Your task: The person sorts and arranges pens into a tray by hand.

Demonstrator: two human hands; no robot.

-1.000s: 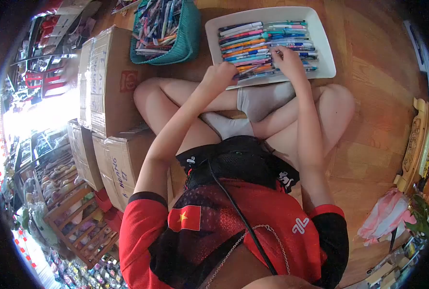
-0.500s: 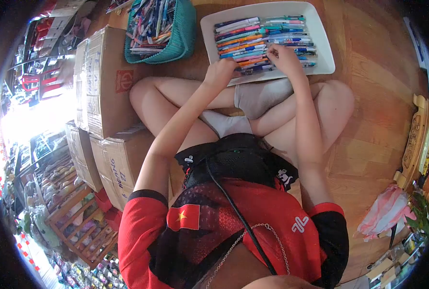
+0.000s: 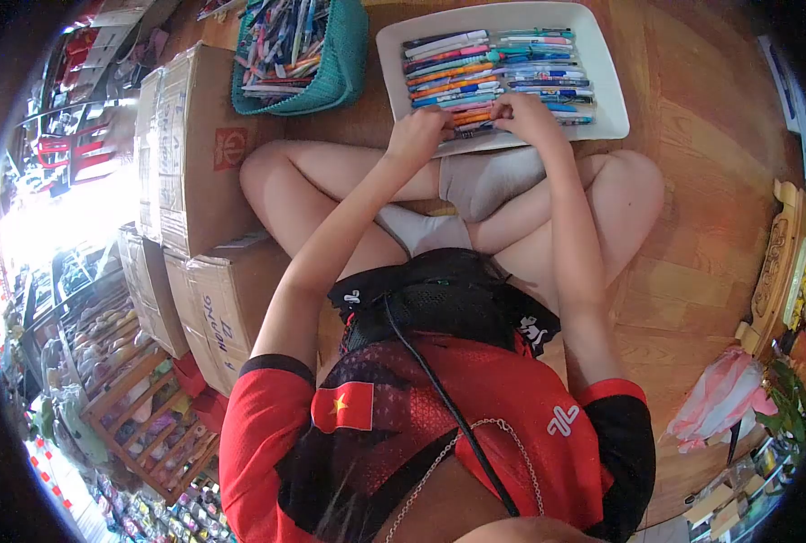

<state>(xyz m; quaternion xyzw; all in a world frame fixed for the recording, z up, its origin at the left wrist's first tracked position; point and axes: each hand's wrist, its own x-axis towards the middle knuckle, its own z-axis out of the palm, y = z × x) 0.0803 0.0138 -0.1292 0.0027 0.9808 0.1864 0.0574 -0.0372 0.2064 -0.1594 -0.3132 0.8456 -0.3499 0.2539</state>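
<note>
A white tray [image 3: 613, 100] lies in front of my crossed legs, with pens laid side by side in two columns. The left column [image 3: 448, 77] has orange, blue, pink and dark pens; the right column [image 3: 543, 68] is mostly blue and teal. At the tray's near side, my left hand [image 3: 421, 134] has its fingers curled at the left ends of the nearest pens. My right hand [image 3: 527, 118] pinches at the other ends, between the columns. An orange pen [image 3: 472, 118] spans the space between both hands. My fingers partly hide the pen ends.
A teal woven basket [image 3: 341, 63] full of loose pens stands left of the tray. Cardboard boxes [image 3: 208, 154] are stacked by my left knee. Carved wooden furniture [image 3: 777, 267] and a pink-and-white plastic bag [image 3: 724, 398] are at the right on the wooden floor.
My right hand has moved slightly left and toward me, down to the nearest pens. My left hand has shifted only a little, staying at the left ends.
</note>
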